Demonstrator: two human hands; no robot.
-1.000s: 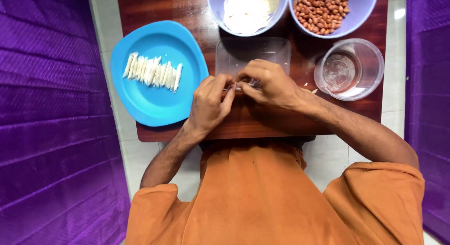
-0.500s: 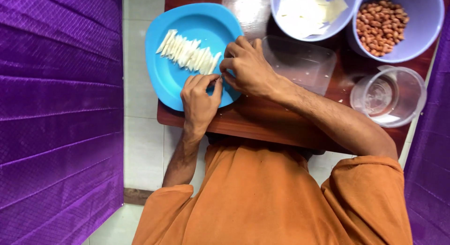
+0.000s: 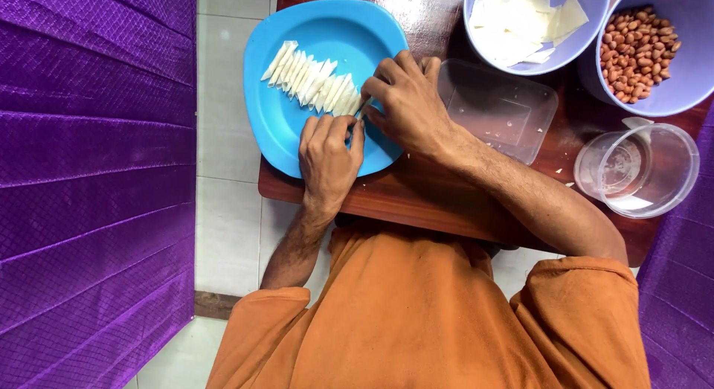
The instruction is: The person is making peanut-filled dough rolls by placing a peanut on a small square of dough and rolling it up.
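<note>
A blue plate (image 3: 297, 129) lies at the left end of a dark wooden table (image 3: 439, 203). On it is a row of several folded white pastry triangles (image 3: 312, 80). My right hand (image 3: 409, 99) pinches one more folded pastry piece (image 3: 360, 108) at the right end of that row. My left hand (image 3: 327, 155) lies on the plate's near edge, with its curled fingertips pressed against the same piece.
A lavender bowl (image 3: 476, 43) of white pastry sheets and a lavender bowl of peanuts (image 3: 639, 43) stand at the far right. There is a clear rectangular tub (image 3: 498, 110) beside my right wrist and a clear round tub (image 3: 636, 169) nearer me. Purple cloth (image 3: 89, 173) hangs on the left over a tiled floor.
Both hands moved from the table's middle leftward onto the blue plate, bringing the folded piece to the end of the row.
</note>
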